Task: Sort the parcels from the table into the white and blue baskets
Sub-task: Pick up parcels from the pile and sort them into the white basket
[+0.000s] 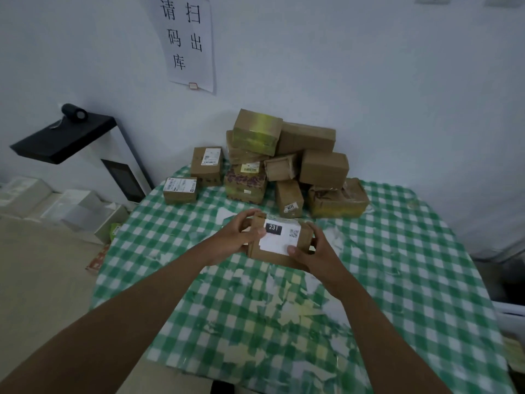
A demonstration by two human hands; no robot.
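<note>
The round table under its green-and-white checked cloth (397, 280) fills the lower and right part of the frame, and neither the white nor the blue basket is in view, so you will have to turn away from it to drop anything; a blind swing could clip the table edge or send the box to the wrong basket.

Against the wall at upper centre sits the loose heap of brown cardboard parcels (309, 155), stacked unevenly. Reach in carelessly for the next one and the top boxes may slide off the pile.

At centre frame you hold a small brown cardboard box with a white label reading 231 (279, 241), raised just above the cloth. Your left hand (237, 233) curls round its left end, thumb on top beside the number. Your right hand (308, 251) grips the right end, thumb pressed on the label's lower corner. That thumb covers part of the label, so you could misread it. The grip is at the ends only; loosen one hand early and the box can tip.
</note>
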